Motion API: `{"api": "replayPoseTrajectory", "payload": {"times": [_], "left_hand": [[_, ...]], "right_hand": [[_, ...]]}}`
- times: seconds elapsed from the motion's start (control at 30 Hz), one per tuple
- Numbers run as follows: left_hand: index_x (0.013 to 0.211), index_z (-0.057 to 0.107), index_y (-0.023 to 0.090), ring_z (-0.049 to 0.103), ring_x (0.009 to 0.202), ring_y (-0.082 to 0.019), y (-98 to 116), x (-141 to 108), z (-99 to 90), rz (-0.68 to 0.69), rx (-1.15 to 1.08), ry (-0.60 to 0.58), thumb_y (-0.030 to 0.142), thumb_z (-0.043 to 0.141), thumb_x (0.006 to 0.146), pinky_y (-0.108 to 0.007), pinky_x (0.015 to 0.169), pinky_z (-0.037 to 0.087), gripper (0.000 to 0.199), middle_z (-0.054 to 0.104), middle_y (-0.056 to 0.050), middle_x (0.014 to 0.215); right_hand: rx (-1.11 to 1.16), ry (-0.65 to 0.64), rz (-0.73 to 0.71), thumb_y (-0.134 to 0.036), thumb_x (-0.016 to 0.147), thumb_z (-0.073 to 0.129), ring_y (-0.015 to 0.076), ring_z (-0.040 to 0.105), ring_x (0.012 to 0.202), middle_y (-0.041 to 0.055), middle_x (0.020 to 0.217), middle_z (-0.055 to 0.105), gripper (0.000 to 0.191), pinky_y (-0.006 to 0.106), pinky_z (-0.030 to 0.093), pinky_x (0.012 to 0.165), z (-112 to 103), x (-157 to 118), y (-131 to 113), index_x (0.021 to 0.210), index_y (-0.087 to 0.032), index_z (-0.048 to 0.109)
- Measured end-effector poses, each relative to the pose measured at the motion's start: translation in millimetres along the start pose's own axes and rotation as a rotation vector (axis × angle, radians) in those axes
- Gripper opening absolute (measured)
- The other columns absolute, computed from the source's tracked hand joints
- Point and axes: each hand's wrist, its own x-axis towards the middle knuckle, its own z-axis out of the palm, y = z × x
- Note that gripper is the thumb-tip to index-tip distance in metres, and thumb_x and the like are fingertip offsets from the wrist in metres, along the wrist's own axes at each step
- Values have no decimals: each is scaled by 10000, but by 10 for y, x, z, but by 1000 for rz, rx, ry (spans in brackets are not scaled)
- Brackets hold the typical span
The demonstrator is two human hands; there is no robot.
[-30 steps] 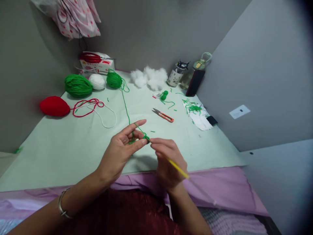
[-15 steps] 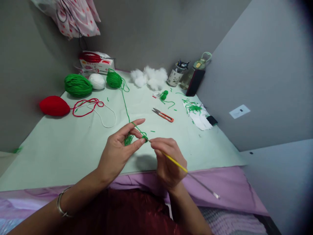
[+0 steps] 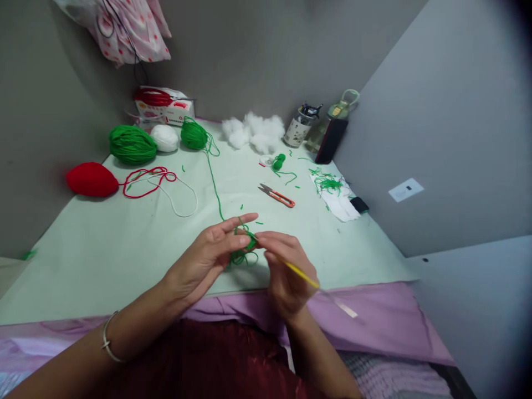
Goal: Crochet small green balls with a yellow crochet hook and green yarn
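Between the thumb and fingers of my left hand [image 3: 210, 249] is a small green crochet piece [image 3: 251, 241], with loose green strands [image 3: 241, 258] hanging beneath it. Its index finger stretches out, and working yarn [image 3: 216, 191] runs from near it back to a green ball [image 3: 193, 134]. My right hand [image 3: 288, 269] is closed round a crochet hook [image 3: 301, 274] with a yellow grip, held like a pen. The hook's tip meets the green piece, partly hidden by my fingers.
Orange thread snips [image 3: 277, 195] lie beyond my hands. Red yarn [image 3: 92, 179], a green skein [image 3: 132, 145] and a white ball [image 3: 164, 138] sit at left. White stuffing [image 3: 253, 132], a pen holder [image 3: 298, 127], a bottle [image 3: 326, 124] and a phone [image 3: 331, 142] stand behind; green scraps [image 3: 330, 184] lie right.
My left hand has turned and its index finger has come down, with the green piece tilted along. The hook's rear end has swung up and left. My right hand stays nearly in place.
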Motion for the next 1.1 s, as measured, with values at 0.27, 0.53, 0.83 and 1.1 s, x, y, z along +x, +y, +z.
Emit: {"api": "replayPoseTrajectory", "payload": {"times": [0.27,0.53,0.83,1.1], "left_hand": [[1243,804,282,590,836,-140,3,-30,6,172,220,23,240,870,814,-270,830,465,436,630,15,857],[1317,755,274,612,846,-130,-7,-9,50,163,151,9,250,878,816,-266,855,477,517,703,5,912],[1365,713,200,647,771,-147,68,-21,-5,2,100,-169,261,875,829,-292,810,490,564,725,-25,867],[1233,807,318,605,785,-132,-11,-33,1,128,201,-73,259,882,822,-277,833,465,422,682,23,831]], "right_hand": [[454,66,424,-229,1019,614,142,699,702,33,903,756,167,318,606,660,-61,130,-35,991,-235,779],[310,9,281,-210,1008,627,162,694,796,17,883,745,185,335,602,715,-9,157,-23,1015,-282,797],[541,108,489,-341,994,655,132,688,606,27,824,746,169,281,613,574,-70,165,-6,925,-213,742],[499,-22,509,-338,1013,610,124,638,573,18,775,701,201,270,579,550,-93,183,-19,944,-221,759]]}}
